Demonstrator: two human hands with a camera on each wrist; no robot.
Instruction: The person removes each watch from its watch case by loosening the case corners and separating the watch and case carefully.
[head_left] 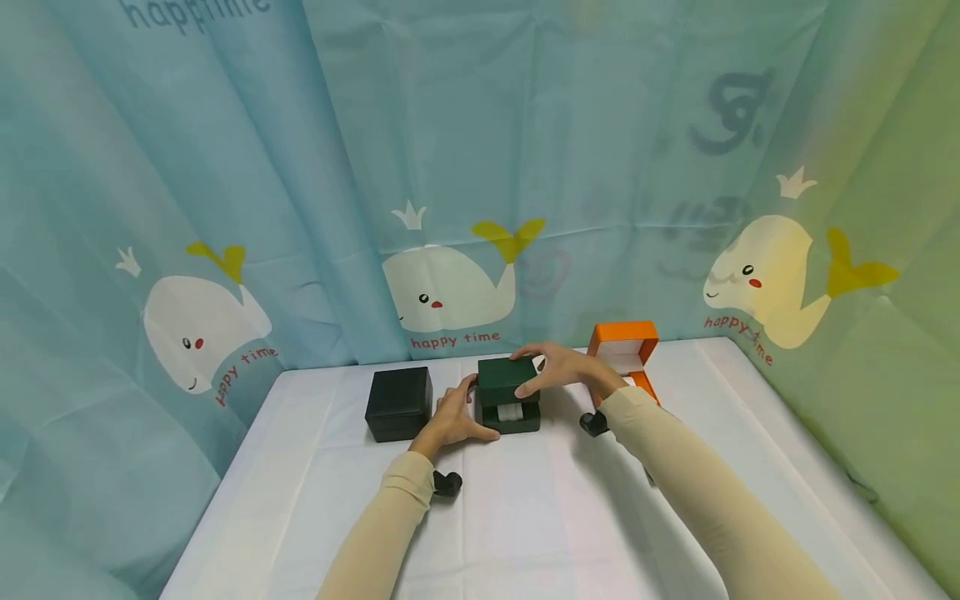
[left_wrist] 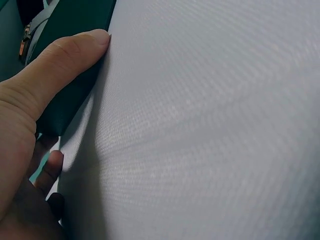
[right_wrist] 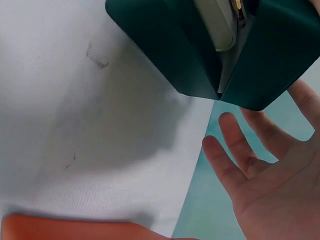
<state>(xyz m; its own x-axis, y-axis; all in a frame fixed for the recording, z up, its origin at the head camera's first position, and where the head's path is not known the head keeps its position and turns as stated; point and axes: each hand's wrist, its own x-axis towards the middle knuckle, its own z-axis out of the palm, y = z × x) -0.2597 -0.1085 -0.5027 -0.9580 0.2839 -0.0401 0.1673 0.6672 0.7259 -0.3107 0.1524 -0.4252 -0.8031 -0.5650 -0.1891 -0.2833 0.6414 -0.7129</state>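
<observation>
A dark green hinged box stands at the back of the table with its lid partly raised. Through the gap, a white cushion shows inside, bearing a small metallic thing whose kind I cannot make out. My left hand grips the lower half from the left, thumb along its front wall. With thumb in front and fingers behind, my right hand holds the lid; in the right wrist view several of its fingers spread beyond the box's hinge side.
A closed black box sits left of my left hand. Behind my right forearm stands an orange box with its lid up, partly hidden. A white cloth covers the table; a blue-green curtain hangs behind.
</observation>
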